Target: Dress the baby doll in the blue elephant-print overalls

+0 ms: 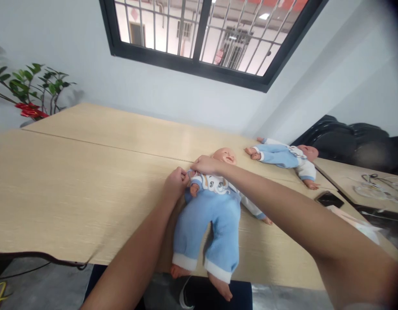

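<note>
A baby doll (207,215) lies on its back on the table, in a white top with a printed animal face and light blue trousers with white cuffs. Its bare feet point toward me and hang at the table's front edge. My left hand (177,183) is closed in a pinch beside the doll's arm. My right hand (205,165) reaches across the chest, its fingers also pinched, covering part of the shoulder. Between the two sets of fingertips is a bit of pale blue-edged cloth (189,173), apparently the doll's clothing. The exact grip is partly hidden.
A second doll (279,155) in similar clothes lies at the back right. Near it are a dark phone (329,199), tangled cables (379,185) and black chairs (344,137). A plant with a red ribbon (31,110) stands at the far left, and a barred window is above.
</note>
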The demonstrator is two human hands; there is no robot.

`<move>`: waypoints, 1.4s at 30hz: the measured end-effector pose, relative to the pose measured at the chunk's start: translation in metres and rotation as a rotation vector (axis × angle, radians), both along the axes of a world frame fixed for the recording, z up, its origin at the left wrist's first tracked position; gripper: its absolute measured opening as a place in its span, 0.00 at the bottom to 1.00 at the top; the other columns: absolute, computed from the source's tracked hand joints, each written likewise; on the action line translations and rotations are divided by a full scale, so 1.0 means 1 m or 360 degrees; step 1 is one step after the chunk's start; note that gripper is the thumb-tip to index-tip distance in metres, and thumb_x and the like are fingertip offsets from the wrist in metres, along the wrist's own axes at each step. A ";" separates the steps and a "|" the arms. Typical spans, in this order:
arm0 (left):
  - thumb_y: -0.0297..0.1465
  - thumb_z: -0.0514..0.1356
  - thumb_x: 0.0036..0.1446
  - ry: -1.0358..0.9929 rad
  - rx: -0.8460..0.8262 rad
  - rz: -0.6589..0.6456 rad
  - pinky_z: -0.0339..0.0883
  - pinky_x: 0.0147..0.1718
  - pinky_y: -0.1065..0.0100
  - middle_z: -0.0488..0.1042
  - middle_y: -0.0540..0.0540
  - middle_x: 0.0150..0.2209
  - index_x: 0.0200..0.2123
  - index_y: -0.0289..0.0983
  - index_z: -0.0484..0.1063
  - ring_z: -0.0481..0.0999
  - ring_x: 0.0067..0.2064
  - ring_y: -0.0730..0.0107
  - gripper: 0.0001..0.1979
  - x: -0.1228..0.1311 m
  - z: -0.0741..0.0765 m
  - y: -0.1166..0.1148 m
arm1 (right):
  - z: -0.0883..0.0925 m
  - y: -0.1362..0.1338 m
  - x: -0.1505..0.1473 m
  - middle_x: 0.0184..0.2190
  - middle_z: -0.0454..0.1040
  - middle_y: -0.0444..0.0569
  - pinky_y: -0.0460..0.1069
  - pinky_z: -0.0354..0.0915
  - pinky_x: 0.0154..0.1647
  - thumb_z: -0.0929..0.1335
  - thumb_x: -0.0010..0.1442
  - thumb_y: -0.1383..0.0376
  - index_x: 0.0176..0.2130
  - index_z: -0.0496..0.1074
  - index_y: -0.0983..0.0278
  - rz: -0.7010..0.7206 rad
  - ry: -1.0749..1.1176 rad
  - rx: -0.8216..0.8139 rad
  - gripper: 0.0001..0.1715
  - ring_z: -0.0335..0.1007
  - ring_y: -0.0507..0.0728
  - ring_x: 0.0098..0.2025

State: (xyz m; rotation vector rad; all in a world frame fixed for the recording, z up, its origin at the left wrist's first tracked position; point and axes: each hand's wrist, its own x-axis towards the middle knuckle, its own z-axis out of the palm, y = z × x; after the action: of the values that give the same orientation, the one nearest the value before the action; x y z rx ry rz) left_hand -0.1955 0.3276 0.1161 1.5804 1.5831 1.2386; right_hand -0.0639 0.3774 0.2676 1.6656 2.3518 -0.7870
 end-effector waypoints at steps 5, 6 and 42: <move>0.37 0.60 0.65 -0.0472 -0.0194 -0.0398 0.67 0.28 0.71 0.80 0.45 0.41 0.47 0.38 0.68 0.78 0.31 0.71 0.11 -0.006 -0.008 0.006 | -0.007 0.014 0.008 0.22 0.69 0.46 0.48 0.52 0.24 0.68 0.56 0.61 0.26 0.73 0.65 -0.0192 0.0273 -0.0193 0.11 0.53 0.50 0.23; 0.35 0.60 0.64 -0.0521 -0.0216 -0.0484 0.69 0.29 0.71 0.81 0.44 0.44 0.49 0.38 0.69 0.79 0.33 0.71 0.12 -0.007 -0.007 0.007 | -0.009 0.016 0.011 0.23 0.69 0.45 0.47 0.51 0.24 0.68 0.56 0.61 0.26 0.73 0.65 -0.0211 0.0330 -0.0245 0.11 0.52 0.49 0.23; 0.46 0.58 0.66 0.0470 -0.0347 -0.0277 0.68 0.42 0.60 0.81 0.38 0.48 0.66 0.43 0.61 0.81 0.47 0.53 0.29 0.003 0.060 -0.066 | 0.002 0.028 -0.031 0.24 0.67 0.45 0.48 0.55 0.26 0.68 0.59 0.59 0.27 0.70 0.65 0.0215 -0.0259 -0.0283 0.13 0.57 0.50 0.24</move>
State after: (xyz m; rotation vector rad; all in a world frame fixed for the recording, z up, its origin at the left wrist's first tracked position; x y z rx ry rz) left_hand -0.1923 0.2619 0.1766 1.7734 1.6517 0.7393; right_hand -0.0945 0.4050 0.2701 1.4265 2.1874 -0.7780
